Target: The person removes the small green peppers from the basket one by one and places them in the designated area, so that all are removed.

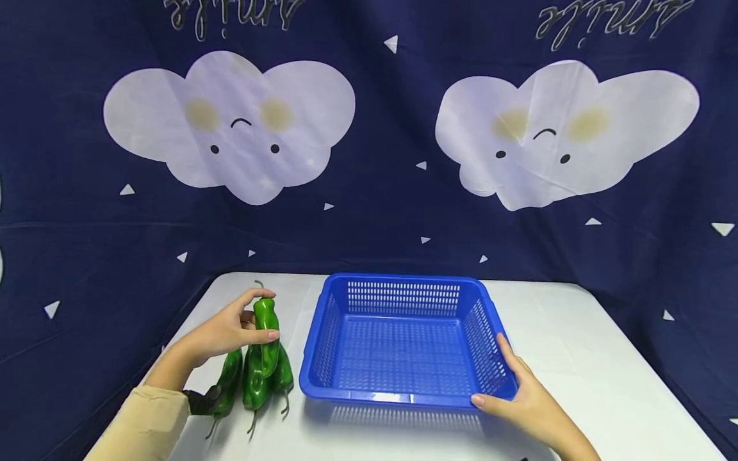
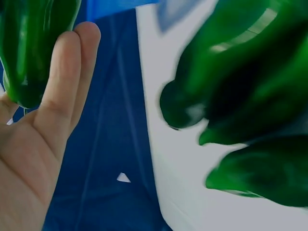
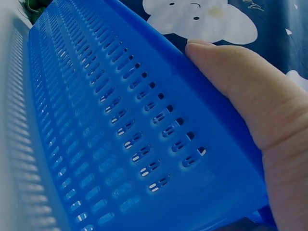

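A glossy green pepper [image 1: 266,320] is pinched between the thumb and fingers of my left hand [image 1: 221,330], its stem upward. Below and around it, several more green peppers [image 1: 228,384] lie on the table's left side, stems towards me. The left wrist view shows the held pepper [image 2: 33,43] against the palm, with loose peppers [image 2: 260,168] to the right. On the near right corner of a blue plastic basket [image 1: 392,397], my right hand [image 1: 533,400] grips the rim, thumb in front and fingers along the right side. No pepper shows inside the basket.
A white table [image 1: 576,358] carries everything. Behind it hangs a dark blue cloth [image 1: 380,224] with white clouds and small triangles. The basket has slotted walls and stands right of the peppers.
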Tool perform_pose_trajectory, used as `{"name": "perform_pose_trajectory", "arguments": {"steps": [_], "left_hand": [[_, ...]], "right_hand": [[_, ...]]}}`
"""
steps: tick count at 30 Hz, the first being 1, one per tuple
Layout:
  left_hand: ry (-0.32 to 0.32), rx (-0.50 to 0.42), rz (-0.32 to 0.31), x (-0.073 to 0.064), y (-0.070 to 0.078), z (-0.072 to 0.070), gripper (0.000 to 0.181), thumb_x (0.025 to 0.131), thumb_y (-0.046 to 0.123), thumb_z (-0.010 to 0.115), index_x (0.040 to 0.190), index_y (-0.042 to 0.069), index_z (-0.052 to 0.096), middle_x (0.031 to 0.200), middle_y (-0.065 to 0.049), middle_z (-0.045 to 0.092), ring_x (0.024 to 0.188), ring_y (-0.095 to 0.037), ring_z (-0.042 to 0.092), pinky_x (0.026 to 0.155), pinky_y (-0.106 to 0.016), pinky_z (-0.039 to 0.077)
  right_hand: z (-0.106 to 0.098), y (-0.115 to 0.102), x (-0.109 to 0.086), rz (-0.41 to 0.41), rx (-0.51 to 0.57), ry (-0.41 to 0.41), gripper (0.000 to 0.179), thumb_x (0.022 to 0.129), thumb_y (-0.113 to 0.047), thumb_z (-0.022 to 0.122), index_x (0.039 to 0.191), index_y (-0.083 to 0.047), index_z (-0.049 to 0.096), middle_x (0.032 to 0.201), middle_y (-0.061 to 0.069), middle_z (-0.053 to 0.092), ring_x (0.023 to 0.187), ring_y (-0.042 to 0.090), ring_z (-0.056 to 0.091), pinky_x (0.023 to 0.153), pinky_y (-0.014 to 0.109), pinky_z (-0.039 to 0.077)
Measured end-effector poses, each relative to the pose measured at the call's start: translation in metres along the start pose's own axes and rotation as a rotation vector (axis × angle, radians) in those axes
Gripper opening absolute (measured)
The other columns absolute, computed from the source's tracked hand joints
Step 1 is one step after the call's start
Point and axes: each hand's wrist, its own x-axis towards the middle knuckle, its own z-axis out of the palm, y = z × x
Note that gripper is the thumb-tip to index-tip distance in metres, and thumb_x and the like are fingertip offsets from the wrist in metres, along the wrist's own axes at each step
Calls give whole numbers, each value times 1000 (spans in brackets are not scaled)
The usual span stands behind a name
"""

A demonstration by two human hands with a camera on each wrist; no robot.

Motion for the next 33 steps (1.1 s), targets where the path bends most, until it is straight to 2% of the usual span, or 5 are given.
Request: {"name": "perform_pose_trajectory", "arguments": {"steps": [8, 19, 25, 29, 33], "left_hand": [[26, 74, -18, 0, -15, 9, 85, 84, 29, 80, 149, 11, 28, 84, -6, 57, 73, -16, 52, 67, -31, 46], [65, 216, -20, 1, -24, 20, 84, 81, 35, 82, 144, 8, 35, 87, -10, 61, 76, -19, 58, 66, -34, 50], [95, 382, -48, 2, -22, 30, 89, 80, 48, 80, 146, 8, 35, 95, -11, 64, 82, -21, 61, 69, -38, 53], [128, 520, -37, 2, -23, 39, 94, 79, 54, 78, 145, 1, 37, 111, -24, 66, 97, -35, 66, 80, -51, 55], [158, 647, -17, 5, -20, 50, 98, 77, 59, 77, 143, -4, 42, 116, -30, 65, 104, -41, 65, 85, -55, 54]], "right_hand": [[-7, -3, 1, -5, -3, -4, 114, 80, -25, 82, 160, -29, 1, 162, 30, 5, 146, 57, 9, 106, 78, 16], [-4, -4, 3, -6, -5, 7, 114, 79, -23, 83, 161, -28, 3, 162, 31, 8, 146, 56, 13, 106, 77, 19], [0, -4, 2, -2, 10, 4, 114, 79, -23, 83, 161, -27, 3, 162, 30, 7, 146, 56, 11, 107, 77, 18], [2, -4, 1, 3, 23, -5, 114, 79, -23, 82, 161, -25, 3, 162, 30, 6, 146, 57, 10, 108, 77, 17], [2, -4, -2, 13, 24, 1, 114, 79, -24, 82, 161, -23, 3, 162, 31, 7, 146, 57, 11, 108, 76, 17]]}}
